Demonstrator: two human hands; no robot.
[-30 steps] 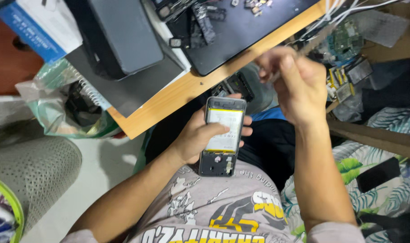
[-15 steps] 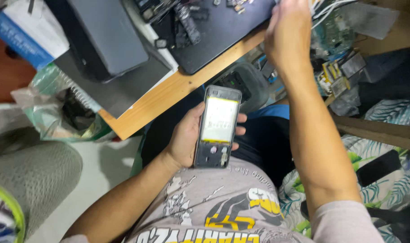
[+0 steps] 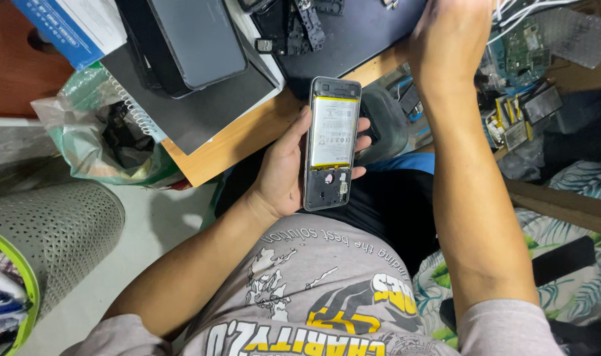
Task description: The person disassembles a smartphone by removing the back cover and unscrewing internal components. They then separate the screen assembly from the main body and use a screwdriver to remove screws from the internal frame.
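**Opened phone held over the lap, other hand up on the work mat**

While the left hand [image 3: 287,168] cradles an opened smartphone [image 3: 331,144] with its back cover off, the right hand [image 3: 449,39] reaches up onto the dark work mat [image 3: 360,39] at the far side of the wooden desk [image 3: 247,135]. The phone lies upright in the left palm, above the lap and just in front of the desk edge, fingers curled round its right side and the thumb along its left. Its pale battery [image 3: 332,132] fills the upper part; bare frame and small parts show below it. The right hand lies back-up near the top edge of the view, its fingers cut off by the frame, so whether they are spread or pinching something I cannot tell.

On the mat, beside that hand, sit dark phone parts [image 3: 299,26]. To the left lies a dark tablet [image 3: 198,39] on a spiral notebook [image 3: 181,109], with a blue box [image 3: 69,26] beyond. A plastic bag [image 3: 102,142] hangs below the desk corner, and a grey perforated basket [image 3: 50,231] stands on the floor. Circuit boards [image 3: 524,56] lie to the right.
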